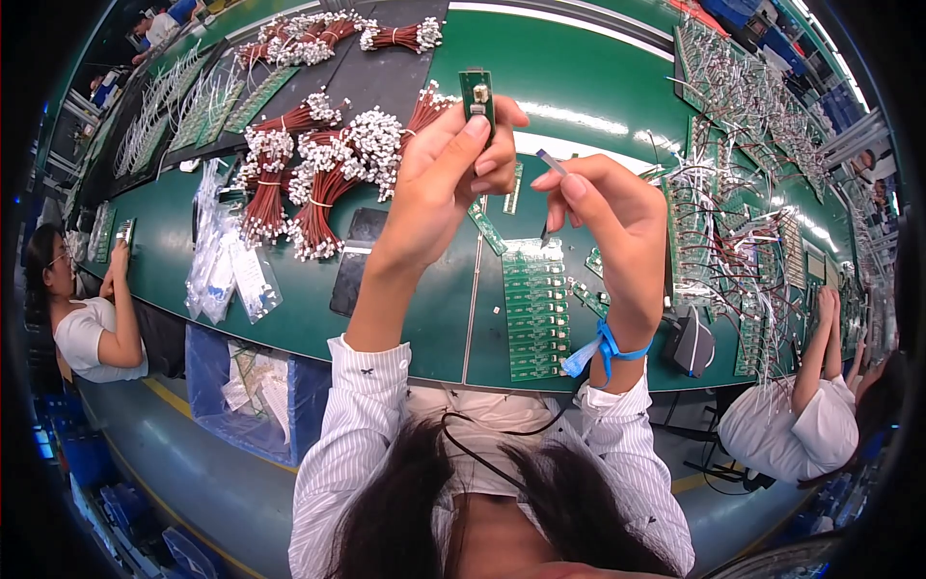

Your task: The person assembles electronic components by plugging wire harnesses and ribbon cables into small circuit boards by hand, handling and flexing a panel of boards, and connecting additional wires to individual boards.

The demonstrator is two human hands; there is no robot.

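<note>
My left hand (439, 183) is closed on a small green circuit board (470, 85), held upright above the bench between thumb and fingers. The board carries a pale connector near its middle. To the right of it, my right hand (612, 207) pinches a short grey flat ribbon cable (554, 163) with a bluish end, apart from the board. Below those fingers a dark narrow tip shows; I cannot tell whether it belongs to the cable. A blue wrist strap (608, 352) circles my right wrist. Beneath the hands lies a panel of green boards (533, 318) with small connectors along its right side.
Bundles of red-brown wires (318, 203) with white plugs lie on the left, near clear plastic bags (222, 256). Boards with tangled wires (719, 241) crowd the right. A blue bin (207, 386) stands below the bench's left edge. Other people sit at both sides.
</note>
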